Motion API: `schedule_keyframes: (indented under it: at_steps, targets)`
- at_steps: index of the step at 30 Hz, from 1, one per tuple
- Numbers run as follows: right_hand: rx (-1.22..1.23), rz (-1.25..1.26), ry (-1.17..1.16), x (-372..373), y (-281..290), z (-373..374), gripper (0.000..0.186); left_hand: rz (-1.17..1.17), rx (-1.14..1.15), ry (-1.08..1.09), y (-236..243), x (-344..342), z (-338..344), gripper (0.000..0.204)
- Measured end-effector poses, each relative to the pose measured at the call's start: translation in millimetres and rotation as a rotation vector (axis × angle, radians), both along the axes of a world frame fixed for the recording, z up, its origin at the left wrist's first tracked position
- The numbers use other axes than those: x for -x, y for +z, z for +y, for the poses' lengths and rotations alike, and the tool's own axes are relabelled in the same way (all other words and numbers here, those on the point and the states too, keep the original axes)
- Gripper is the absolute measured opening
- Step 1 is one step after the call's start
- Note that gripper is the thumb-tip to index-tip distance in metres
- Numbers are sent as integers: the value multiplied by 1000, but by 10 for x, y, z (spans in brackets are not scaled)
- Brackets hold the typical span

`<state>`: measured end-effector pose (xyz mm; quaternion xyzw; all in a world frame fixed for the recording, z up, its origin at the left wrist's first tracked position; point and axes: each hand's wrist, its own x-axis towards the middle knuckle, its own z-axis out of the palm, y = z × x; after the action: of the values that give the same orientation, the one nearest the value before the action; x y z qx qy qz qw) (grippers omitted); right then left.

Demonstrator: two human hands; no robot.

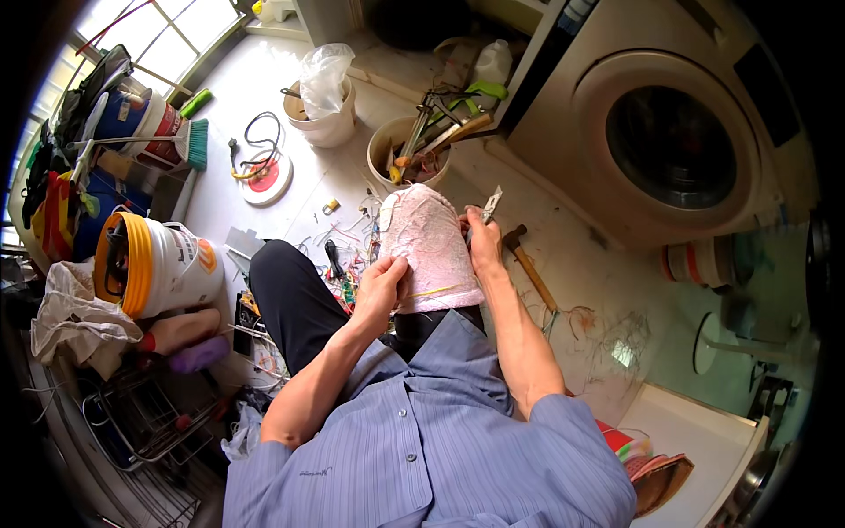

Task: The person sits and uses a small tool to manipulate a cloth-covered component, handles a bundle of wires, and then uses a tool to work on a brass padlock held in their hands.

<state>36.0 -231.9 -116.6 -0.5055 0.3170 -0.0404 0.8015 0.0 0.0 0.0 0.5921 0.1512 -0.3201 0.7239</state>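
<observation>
A pink, speckled fabric pad [425, 238] with a yellow line near its lower edge lies over my knee. My left hand [382, 283] is closed at the pad's left side; what its fingertips pinch is too small to make out. My right hand [484, 238], at the pad's upper right, grips a small metal-bladed tool [493, 204], probably a utility knife. Loose wires and small electronic parts [348, 282] are scattered on the floor beside my legs. A hammer [525, 264] lies just right of my right hand.
A tool bucket [380, 154] and a bucket with a bag [321, 123] stand ahead. A washing machine [563, 167] is at right. Left are white buckets [180, 277], a broom [195, 143] and a wire rack [154, 409]. A cord [264, 141] lies by a round disc [277, 185].
</observation>
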Motion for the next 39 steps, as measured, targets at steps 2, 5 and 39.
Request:
schedule_keyframes:
  at_steps: [2, 5, 39]
  targets:
    - [9, -7, -16, 7, 97, 7, 28, 18, 7, -3, 38, -36, 29, 28]
    - [312, -48, 46, -370, 600, -75, 27, -124, -33, 52, 75, -370, -55, 27]
    - [402, -131, 259, -504, 1064, 178, 12, -658, -597, -68, 58, -294, -98, 21]
